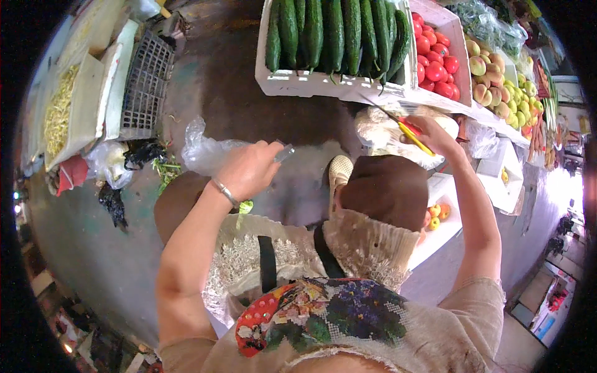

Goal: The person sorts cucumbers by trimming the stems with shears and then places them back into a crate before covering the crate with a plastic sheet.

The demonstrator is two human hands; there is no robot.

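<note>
My left hand (249,168) is closed on a clear plastic bag (207,148). The bag spreads out to the left of the hand, and a crumpled end sticks out past the fingers. In my right hand (433,133) is a thin-bladed knife (413,135) with a yellow and red handle, its blade pointing up and left toward the foam box of cucumbers. Below that hand lie pale goods in clear plastic (380,128); what they are cannot be made out. A scrap of green leaf (245,206) shows just under my left wrist.
Ahead stands a white foam box (298,88) of cucumbers (333,37). To its right are tomatoes (434,70), peaches (487,79) and green-yellow fruit (515,102). A black plastic crate (144,88) and a bin of sprouts (60,112) stand left. Greens (165,172) lie on the floor.
</note>
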